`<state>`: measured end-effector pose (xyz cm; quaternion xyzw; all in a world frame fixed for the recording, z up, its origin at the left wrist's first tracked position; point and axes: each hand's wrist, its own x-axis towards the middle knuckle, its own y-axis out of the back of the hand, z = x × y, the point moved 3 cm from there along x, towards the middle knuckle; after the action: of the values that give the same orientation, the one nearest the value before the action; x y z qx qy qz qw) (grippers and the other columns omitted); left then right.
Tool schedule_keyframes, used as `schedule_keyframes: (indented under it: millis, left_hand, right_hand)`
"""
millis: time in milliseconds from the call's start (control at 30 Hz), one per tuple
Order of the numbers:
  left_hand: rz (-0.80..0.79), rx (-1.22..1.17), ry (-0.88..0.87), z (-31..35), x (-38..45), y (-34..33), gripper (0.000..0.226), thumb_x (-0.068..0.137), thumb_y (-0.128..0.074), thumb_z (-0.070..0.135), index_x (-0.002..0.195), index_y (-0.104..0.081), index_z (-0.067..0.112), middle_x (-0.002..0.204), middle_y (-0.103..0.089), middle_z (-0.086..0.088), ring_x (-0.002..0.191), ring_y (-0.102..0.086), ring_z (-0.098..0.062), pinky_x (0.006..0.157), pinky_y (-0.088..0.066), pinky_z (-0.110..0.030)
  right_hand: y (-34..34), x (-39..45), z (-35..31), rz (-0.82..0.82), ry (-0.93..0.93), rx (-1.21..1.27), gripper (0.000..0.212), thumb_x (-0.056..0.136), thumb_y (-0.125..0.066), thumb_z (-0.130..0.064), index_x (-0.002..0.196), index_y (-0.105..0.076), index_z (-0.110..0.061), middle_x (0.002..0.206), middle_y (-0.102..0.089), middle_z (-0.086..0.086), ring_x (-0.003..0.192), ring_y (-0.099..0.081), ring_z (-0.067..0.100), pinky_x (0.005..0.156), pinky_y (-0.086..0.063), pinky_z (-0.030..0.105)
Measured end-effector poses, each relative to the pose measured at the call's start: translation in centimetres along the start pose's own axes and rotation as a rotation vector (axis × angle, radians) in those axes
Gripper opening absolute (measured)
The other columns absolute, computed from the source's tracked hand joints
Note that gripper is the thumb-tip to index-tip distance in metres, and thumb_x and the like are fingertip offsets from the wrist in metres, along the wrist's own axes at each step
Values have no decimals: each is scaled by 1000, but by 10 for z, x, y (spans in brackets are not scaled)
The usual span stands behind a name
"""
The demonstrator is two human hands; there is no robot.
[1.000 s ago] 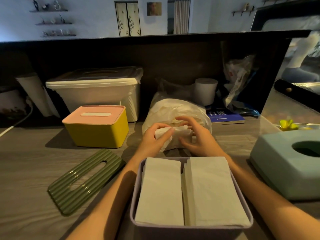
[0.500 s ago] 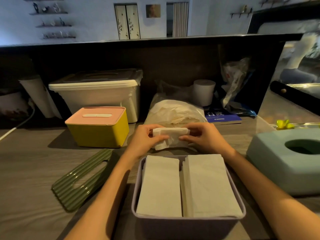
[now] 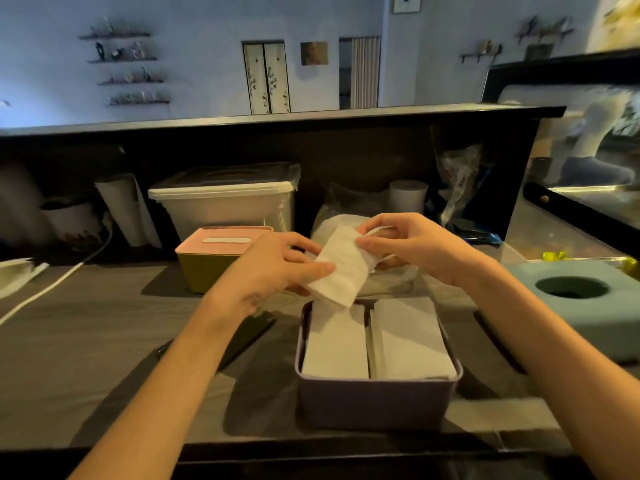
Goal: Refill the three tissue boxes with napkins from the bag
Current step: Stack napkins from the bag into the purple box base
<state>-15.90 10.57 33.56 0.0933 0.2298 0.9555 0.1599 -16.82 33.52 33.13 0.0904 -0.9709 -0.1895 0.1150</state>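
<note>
Two hands, left and right, pinching white folded napkin stack, long axis tilted, just above open purple tissue box.

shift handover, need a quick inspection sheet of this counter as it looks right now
surface: dark wood-grain counter, dim light
job's things: open purple box holds two napkin stacks; folded napkin bundle held above it; napkin bag behind; yellow box with pink lid closed; blue box at right
clutter: lidded white bin, paper roll
grippers: left hand and right hand both grip the bundle
cables: white cable at left
surroundings: wall shelves
</note>
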Motion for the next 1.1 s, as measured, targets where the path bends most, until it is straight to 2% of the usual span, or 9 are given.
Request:
schedule_keyframes:
  millis: [200,333,400,500,700,800,900,1000,1100]
  left_hand:
    - [-62,40,91,6,-47,-5,42,76,-88,28,109,-62,22,86,-74,0,71,-75,-18,68,-63,-33]
    - [-44,293,46,4,-60,-8,45,74,-88,38,106,-58,28,78,-75,8,67,-71,-4,68,-59,-26]
    - [-29,402,27,2,-63,-9,46,72,-88,42,103,-57,30,74,-74,12,67,-67,2,72,-58,-29]
    - [-33,501,9,1,-66,-12,44,73,-87,44,102,-56,30,74,-73,10,71,-66,1,79,-57,-33]
    - [-33,617,3,-4,-60,-10,51,70,-86,52,101,-54,29,78,-65,8,77,-62,-8,77,-55,-38]
    - [10,500,-11,-6,-50,-1,44,73,-84,52,98,-57,29,76,-69,6,68,-62,0,64,-50,-24]
    - [142,398,-57,-7,-30,12,27,83,-77,48,96,-62,28,78,-68,8,67,-62,3,60,-43,-16]
    - [152,358,-80,-20,-2,15,13,94,-69,35,100,-67,24,79,-71,7,67,-63,5,60,-44,-13]
    - [108,379,-93,-39,33,0,12,97,-65,28,104,-73,22,81,-73,9,73,-64,8,64,-45,-12]
  right_hand:
    - [-18,-20,-7,-114,-132,-120,17,88,-78,-37,103,-77,-29,95,-77,-6,85,-71,9,72,-56,19]
    - [-31,-30,-14,-106,-168,-290,21,87,-79,-38,105,-76,-28,92,-75,-5,78,-72,7,66,-55,15]
    - [-37,-33,-16,-70,-155,-376,19,87,-79,-38,102,-76,-28,90,-74,-6,73,-71,7,63,-53,14]
    - [-45,-35,-13,-2,-80,-548,21,83,-81,-45,98,-75,-31,84,-71,-10,73,-67,6,65,-48,18]
    - [-53,-37,-9,47,-17,-659,33,81,-82,-49,106,-71,-31,87,-64,-11,74,-58,6,61,-40,16]
    - [-34,-29,-12,134,49,-589,24,83,-80,-47,100,-73,-31,83,-65,-12,72,-58,-2,59,-43,12]
    - [-7,-12,-2,247,78,-566,10,91,-76,-35,98,-73,-30,86,-67,-15,78,-62,-2,67,-48,11]
    - [5,8,35,206,21,-601,15,92,-76,-26,107,-73,-24,97,-71,-11,90,-66,5,84,-56,22]
    - [-1,28,69,155,26,-615,25,89,-78,-23,114,-72,-22,101,-70,-10,92,-66,3,89,-58,25]
